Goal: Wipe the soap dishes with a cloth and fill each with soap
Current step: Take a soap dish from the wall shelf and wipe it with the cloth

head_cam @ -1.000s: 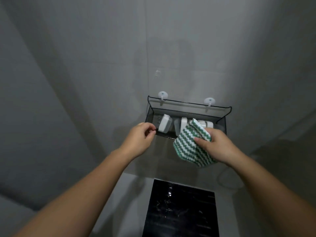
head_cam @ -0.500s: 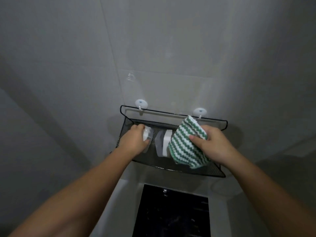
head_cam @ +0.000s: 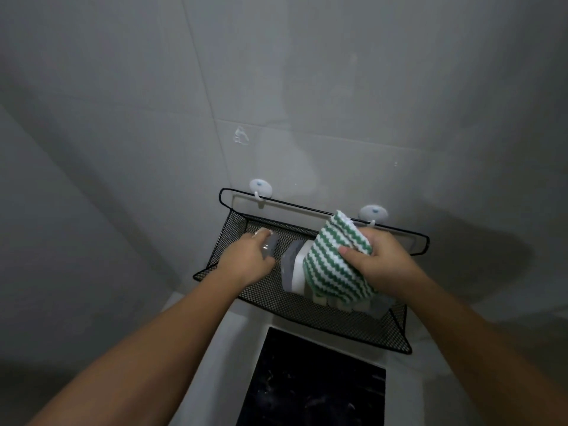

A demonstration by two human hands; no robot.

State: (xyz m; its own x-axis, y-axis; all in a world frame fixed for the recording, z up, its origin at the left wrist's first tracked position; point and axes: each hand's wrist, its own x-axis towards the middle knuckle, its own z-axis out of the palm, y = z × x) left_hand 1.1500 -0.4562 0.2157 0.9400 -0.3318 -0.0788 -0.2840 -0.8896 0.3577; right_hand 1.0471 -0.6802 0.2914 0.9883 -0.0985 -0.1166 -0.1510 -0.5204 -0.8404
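A black mesh basket [head_cam: 307, 312] hangs on the grey tiled wall from two white hooks. Inside it, at the left end, stands a grey and white soap dish [head_cam: 268, 243], and my left hand [head_cam: 247, 262] grips it with the fingers curled round it. More soap dishes [head_cam: 295, 267] stand on edge in the middle of the basket. My right hand [head_cam: 381, 262] holds a bunched green and white striped cloth [head_cam: 336, 265] over them, hiding the items at the basket's right end.
Two white adhesive hooks [head_cam: 260, 188] [head_cam: 372, 213] carry the basket's rear wire. Below the basket lies a white ledge [head_cam: 221, 358] with a black glossy panel [head_cam: 310, 382] set in it. Grey wall tiles fill everything else.
The view has tilted down over the basket. My left hand went from the basket's front rim into it and took hold of the left soap dish. The cloth stayed in my right hand.
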